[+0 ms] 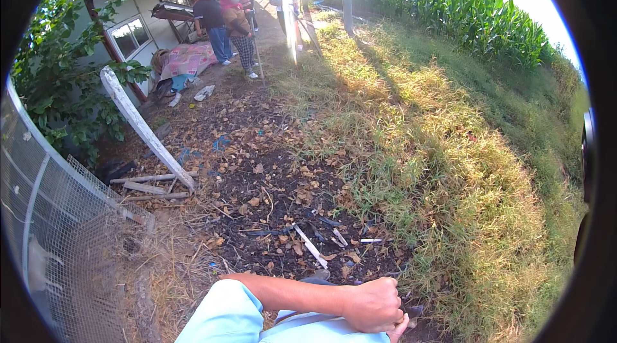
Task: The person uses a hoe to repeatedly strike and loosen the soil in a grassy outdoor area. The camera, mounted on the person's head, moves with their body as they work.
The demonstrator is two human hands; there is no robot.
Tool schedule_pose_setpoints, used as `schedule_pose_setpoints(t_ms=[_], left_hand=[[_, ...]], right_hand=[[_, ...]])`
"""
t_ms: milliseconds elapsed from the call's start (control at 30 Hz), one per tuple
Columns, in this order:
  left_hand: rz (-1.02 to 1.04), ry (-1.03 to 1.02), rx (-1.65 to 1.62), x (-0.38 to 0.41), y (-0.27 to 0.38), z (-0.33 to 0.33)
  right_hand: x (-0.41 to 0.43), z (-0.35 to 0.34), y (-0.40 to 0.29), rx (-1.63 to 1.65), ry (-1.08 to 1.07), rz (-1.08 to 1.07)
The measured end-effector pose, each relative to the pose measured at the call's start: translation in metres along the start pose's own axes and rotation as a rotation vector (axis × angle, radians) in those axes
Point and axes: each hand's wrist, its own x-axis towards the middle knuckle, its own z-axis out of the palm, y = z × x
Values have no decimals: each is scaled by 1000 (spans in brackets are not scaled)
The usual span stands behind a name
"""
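My left hand (375,305) is closed in a fist at the bottom of the view, its bare forearm reaching across from a light blue sleeve. Just below and to its right, my right hand (398,330) shows only in part at the lower edge, touching or very near the left. What lies between the hands is hidden. Past the forearm, a pale wooden strip (310,246) lies on dark soil strewn with dry leaves. A shoe tip (320,274) shows beside its near end.
A wire mesh panel (67,227) stands at left, near a leaning whitish post (144,126) and loose wooden pieces (144,187). Tall grass (434,164) covers the right side. Several people stand farther off by a shed (120,20); one holds a long-handled tool (258,56).
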Motion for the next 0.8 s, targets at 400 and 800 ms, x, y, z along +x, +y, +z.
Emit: schedule_pose_setpoints(t_ms=[400,800], left_hand=[[-4,222,-196,33,0,3],[153,66,-206,85,17,-15]], right_hand=[[12,-57,22,-136,199,-31],[-22,-96,15,-407,614,-141]])
